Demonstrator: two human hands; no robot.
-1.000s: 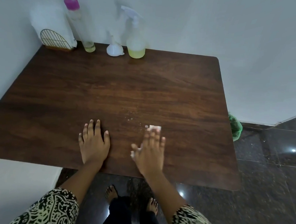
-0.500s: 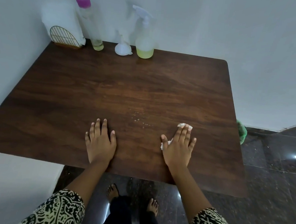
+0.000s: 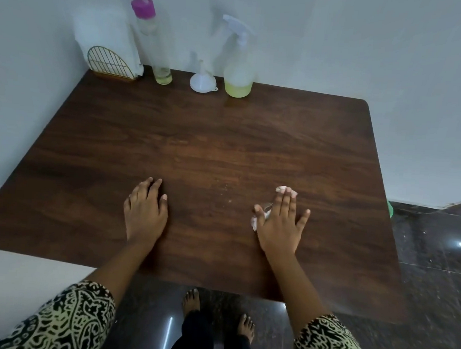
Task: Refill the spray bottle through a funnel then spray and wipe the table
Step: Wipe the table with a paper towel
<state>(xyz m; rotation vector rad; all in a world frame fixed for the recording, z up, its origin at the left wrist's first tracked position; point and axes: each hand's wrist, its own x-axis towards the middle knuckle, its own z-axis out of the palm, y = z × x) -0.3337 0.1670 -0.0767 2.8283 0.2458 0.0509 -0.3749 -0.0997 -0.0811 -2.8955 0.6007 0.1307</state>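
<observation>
My right hand (image 3: 281, 222) lies flat on a crumpled white tissue (image 3: 256, 219) on the dark wooden table (image 3: 212, 136), near the front right. Bits of the tissue show past my fingertips and beside my thumb. My left hand (image 3: 144, 210) rests flat on the table to the left, holding nothing. A few pale droplets (image 3: 227, 194) sit between my hands. At the back edge stand a clear spray bottle (image 3: 239, 68) with yellow liquid at its bottom, a white funnel (image 3: 203, 81) turned mouth down, and a tall clear bottle (image 3: 153, 42) with a pink cap.
A gold wire napkin holder (image 3: 109, 64) with white paper stands in the back left corner. White walls close in the back and left. A green object (image 3: 390, 209) shows on the dark tiled floor past the table's right edge. My bare feet are below the front edge.
My right hand has slid the tissue to the right across the front of the table, over the droplets. My left hand has stayed in place.
</observation>
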